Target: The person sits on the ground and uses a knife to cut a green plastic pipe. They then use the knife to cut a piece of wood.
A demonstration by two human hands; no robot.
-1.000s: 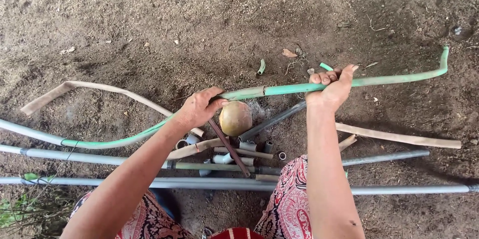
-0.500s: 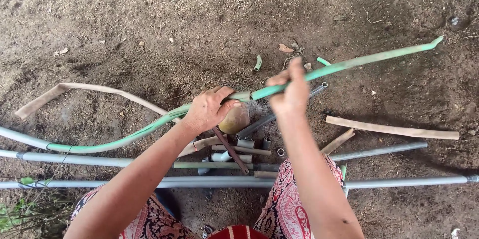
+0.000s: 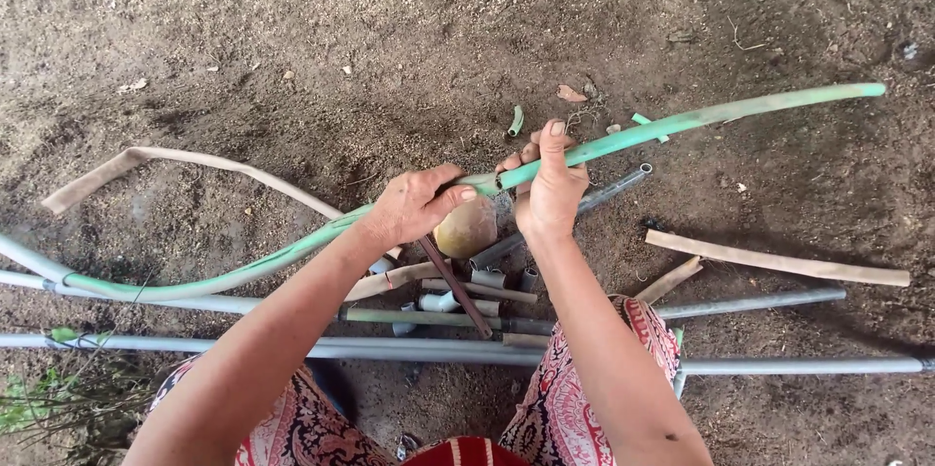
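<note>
A long, bent green pipe point(image 3: 701, 117) runs across the dirt from lower left to upper right. My left hand point(image 3: 414, 205) grips it near its middle, fingers wrapped over it. My right hand point(image 3: 547, 184) grips the same pipe just to the right, thumb up over it. The two hands sit close together, with a crease or crack in the pipe between them. A round tan stone point(image 3: 466, 228) lies on the ground right under the hands. A thin dark rod point(image 3: 453, 284) slants down from below my left hand.
Long grey pipes point(image 3: 799, 366) lie across the ground near my knees, with several short pipe fittings point(image 3: 440, 301) among them. Flat tan strips point(image 3: 779, 259) lie at right and at left point(image 3: 175, 158). Small green offcuts point(image 3: 516, 120) dot the dirt. Patterned red cloth point(image 3: 575, 408) covers my legs.
My right hand has slid left along the green pipe toward my left hand. The pipe's right end has risen and straightened.
</note>
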